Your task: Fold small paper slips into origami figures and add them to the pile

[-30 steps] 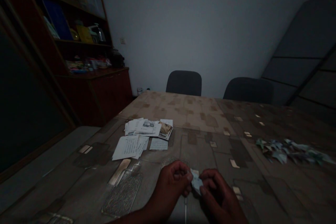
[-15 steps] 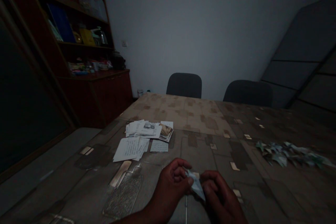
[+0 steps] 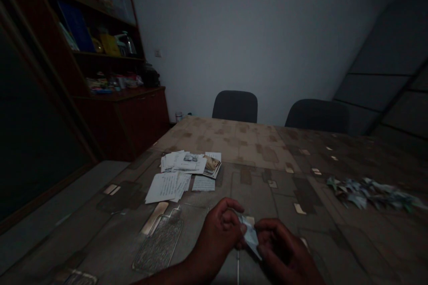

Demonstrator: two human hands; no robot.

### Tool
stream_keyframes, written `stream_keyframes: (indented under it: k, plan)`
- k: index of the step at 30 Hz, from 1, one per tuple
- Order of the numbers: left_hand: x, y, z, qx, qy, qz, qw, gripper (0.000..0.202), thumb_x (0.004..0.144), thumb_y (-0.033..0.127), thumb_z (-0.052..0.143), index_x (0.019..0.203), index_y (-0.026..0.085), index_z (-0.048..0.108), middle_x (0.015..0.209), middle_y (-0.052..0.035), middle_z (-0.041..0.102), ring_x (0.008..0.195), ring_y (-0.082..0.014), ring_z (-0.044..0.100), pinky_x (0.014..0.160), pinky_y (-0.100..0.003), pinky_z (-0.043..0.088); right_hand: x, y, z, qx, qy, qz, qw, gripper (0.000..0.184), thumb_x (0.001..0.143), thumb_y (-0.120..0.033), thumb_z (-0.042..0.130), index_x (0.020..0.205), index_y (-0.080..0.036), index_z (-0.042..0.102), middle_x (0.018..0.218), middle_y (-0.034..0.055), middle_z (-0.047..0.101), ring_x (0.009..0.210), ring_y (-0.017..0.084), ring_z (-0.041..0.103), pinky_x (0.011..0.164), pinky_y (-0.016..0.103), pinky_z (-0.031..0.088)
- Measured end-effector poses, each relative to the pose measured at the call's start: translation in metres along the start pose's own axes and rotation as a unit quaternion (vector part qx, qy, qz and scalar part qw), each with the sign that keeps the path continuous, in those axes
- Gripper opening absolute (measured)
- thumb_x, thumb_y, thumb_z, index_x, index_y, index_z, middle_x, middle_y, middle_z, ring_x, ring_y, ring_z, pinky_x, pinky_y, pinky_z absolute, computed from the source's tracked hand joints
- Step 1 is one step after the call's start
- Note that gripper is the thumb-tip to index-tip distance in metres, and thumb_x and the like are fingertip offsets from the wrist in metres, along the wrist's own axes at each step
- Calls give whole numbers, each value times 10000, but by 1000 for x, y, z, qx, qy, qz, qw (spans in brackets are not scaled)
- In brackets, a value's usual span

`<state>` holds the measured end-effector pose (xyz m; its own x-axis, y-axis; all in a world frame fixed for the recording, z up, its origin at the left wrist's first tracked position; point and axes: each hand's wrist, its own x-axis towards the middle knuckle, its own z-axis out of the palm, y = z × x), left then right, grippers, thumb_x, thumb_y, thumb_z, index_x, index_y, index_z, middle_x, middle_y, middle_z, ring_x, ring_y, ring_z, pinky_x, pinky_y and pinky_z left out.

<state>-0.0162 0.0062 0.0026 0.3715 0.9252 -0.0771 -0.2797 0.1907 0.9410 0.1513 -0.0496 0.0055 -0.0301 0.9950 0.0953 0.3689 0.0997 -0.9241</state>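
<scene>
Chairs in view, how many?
2. One dark chair at the far edge of the table, a second dark chair to its right. More could be hidden out of frame.

Scattered printed papers (image 3: pixel 167 188) on a patterned tablecloth (image 3: pixel 254 151), two dark chairs (image 3: pixel 235 107) beyond

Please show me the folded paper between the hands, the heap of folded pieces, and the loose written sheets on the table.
Folded paper (image 3: pixel 250 237): head view, on its middle.
Heap of folded pieces (image 3: pixel 368 194): head view, on the middle of the heap.
Loose written sheets (image 3: pixel 165 188): head view, on the top sheet.
</scene>
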Motion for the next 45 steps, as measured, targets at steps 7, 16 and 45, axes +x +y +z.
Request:
stream_keyframes:
  k: [7,16,45]
  plan:
    - [2,5,-1,-5,4,-16,1000,237,688,228,702,844,156,539,547,64,574,432,-86,541,464,-200,401,0,-5,0,-27,10,-21,999,201,865,-391,542,885,-236,670,719,9,706,673,192,658,605,251,481]
    - [0,6,2,33,0,-50,998,242,676,319,723,738,120,601,489,23,590,423,-101,532,461,-212,395,3,3,-7,-81,-12,-108,991,106,858,-249,579,835,-243,683,762,6,701,690,176,671,636,235,492]
    - [-4,9,4,12,5,-15,1000,213,718,286,716,822,113,647,563,-23,662,523,-137,596,550,-243,452,-1,-4,-10,-129,15,-89,987,190,834,-253,591,1001,-238,681,808,28,729,694,195,690,645,262,542]
